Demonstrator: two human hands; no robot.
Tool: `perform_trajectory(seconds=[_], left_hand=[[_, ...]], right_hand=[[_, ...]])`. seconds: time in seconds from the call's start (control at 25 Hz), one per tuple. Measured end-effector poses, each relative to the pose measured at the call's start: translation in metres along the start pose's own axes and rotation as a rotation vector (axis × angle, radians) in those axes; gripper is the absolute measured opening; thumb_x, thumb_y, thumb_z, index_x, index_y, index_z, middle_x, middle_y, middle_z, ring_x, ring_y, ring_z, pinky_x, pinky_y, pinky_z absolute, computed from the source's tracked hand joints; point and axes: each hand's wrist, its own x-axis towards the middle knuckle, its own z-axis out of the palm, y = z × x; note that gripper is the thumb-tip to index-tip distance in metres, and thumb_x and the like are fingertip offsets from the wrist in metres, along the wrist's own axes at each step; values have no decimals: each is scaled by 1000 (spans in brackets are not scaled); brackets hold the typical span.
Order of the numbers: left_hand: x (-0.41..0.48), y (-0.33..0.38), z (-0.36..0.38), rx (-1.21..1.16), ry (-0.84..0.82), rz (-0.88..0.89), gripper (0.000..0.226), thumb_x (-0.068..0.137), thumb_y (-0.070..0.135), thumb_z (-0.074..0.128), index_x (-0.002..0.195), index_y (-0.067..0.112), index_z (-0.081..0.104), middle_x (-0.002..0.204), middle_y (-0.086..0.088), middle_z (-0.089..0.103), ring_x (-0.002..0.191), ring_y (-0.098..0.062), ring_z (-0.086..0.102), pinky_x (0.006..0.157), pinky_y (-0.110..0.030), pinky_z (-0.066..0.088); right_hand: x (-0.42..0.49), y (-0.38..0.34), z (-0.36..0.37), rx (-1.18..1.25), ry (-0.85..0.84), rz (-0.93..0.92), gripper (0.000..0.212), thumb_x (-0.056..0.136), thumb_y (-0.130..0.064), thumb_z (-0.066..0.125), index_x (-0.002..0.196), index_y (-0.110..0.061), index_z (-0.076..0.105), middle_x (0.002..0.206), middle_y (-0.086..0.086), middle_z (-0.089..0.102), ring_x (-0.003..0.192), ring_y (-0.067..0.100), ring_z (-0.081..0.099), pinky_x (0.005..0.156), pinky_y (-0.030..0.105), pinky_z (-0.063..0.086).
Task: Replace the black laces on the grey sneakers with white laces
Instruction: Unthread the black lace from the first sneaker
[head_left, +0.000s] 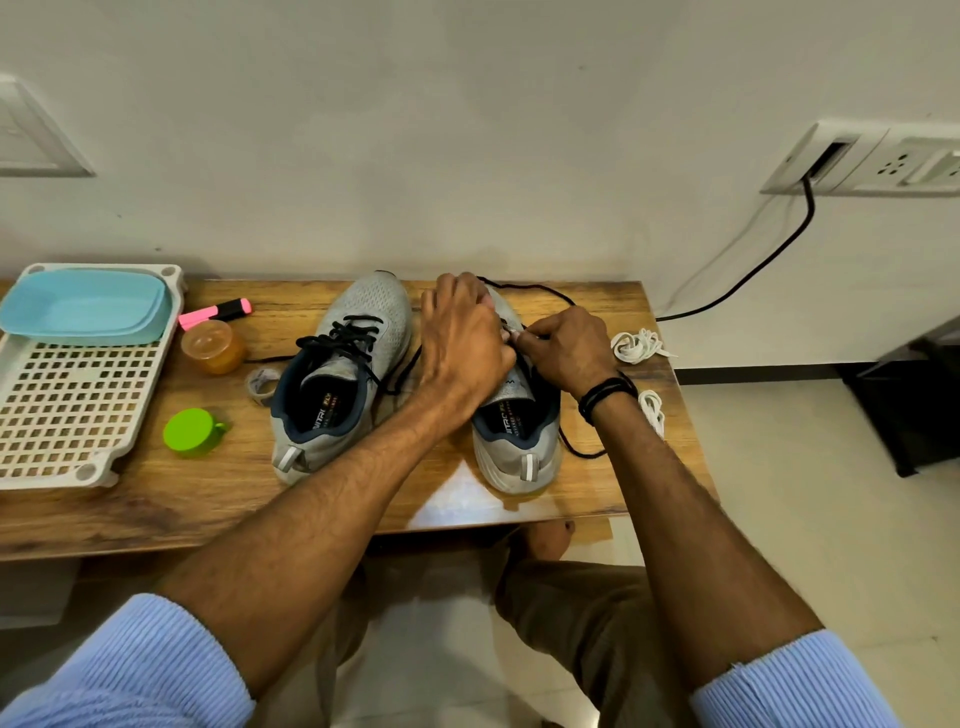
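Two grey sneakers stand side by side on the wooden table (208, 493), toes toward the wall. The left sneaker (337, 374) keeps its black lace (343, 338) threaded. Both hands work over the right sneaker (519, 436). My left hand (462, 338) lies curled over its front, covering the eyelets. My right hand (566, 348) pinches its loose black lace (540, 291), which loops toward the wall and trails off the shoe's right side. Two bundles of white lace lie to the right: one (636, 345) farther back, one (653, 408) by my right wrist.
A beige perforated tray (67, 410) holding a light-blue tub (88, 306) fills the table's left end. Near it are a pink highlighter (215, 312), an orange jar (213, 345), a green lid (192, 431) and a tape roll (262, 384). A black cable (769, 260) hangs from the wall socket.
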Motion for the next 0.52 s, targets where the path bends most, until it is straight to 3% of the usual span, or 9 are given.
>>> perform_trajectory(seconds=[0.08, 0.16, 0.24, 0.28, 0.36, 0.44, 0.52], left_hand=[[1, -3, -7, -337, 197, -260, 7, 76, 15, 69, 72, 11, 65, 99, 1, 52, 94, -14, 44, 84, -26, 40], [6, -9, -14, -587, 412, -553, 6, 78, 11, 69, 75, 8, 65, 101, 3, 45, 89, -6, 43, 79, -13, 41], [8, -12, -22, -566, 370, -667, 9, 82, 13, 69, 89, 8, 70, 107, -1, 43, 98, -12, 46, 89, -19, 45], [8, -12, -23, -482, 289, -629, 19, 84, 14, 67, 101, 8, 70, 113, -4, 43, 104, -16, 47, 92, -27, 47], [5, -9, -22, -360, 203, -387, 45, 80, 7, 65, 125, 8, 57, 124, -11, 44, 109, -21, 48, 89, -30, 48], [2, 1, -16, -326, 158, -63, 59, 73, -6, 60, 130, 8, 49, 120, -12, 52, 105, -21, 50, 86, -29, 45], [4, 7, -8, -261, -20, 177, 55, 74, -9, 60, 126, 9, 51, 112, -11, 57, 99, -24, 55, 84, -34, 46]], right_hand=[[2, 0, 1, 16, 57, 51, 21, 85, -37, 70, 86, -19, 80, 85, 7, 75, 82, 24, 68, 65, 27, 47], [3, 1, -1, 19, 94, 83, 21, 85, -32, 69, 80, -15, 80, 83, 11, 75, 83, 27, 68, 69, 30, 52], [3, 5, -4, 22, 82, 80, 24, 85, -28, 67, 69, -13, 76, 74, 12, 72, 77, 28, 67, 63, 28, 46], [2, 6, -5, 15, 65, 71, 24, 85, -28, 67, 67, -13, 75, 72, 12, 71, 74, 27, 65, 62, 27, 42], [0, 5, -7, -3, 41, 60, 30, 86, -29, 67, 59, -16, 69, 63, 8, 64, 69, 24, 60, 62, 25, 36], [-2, 3, -8, -42, 23, 28, 37, 87, -31, 68, 52, -18, 61, 56, 3, 54, 65, 23, 55, 59, 25, 32], [-3, 2, -8, -81, -6, -8, 32, 87, -34, 68, 61, -15, 69, 59, 4, 56, 64, 22, 54, 52, 26, 29]])
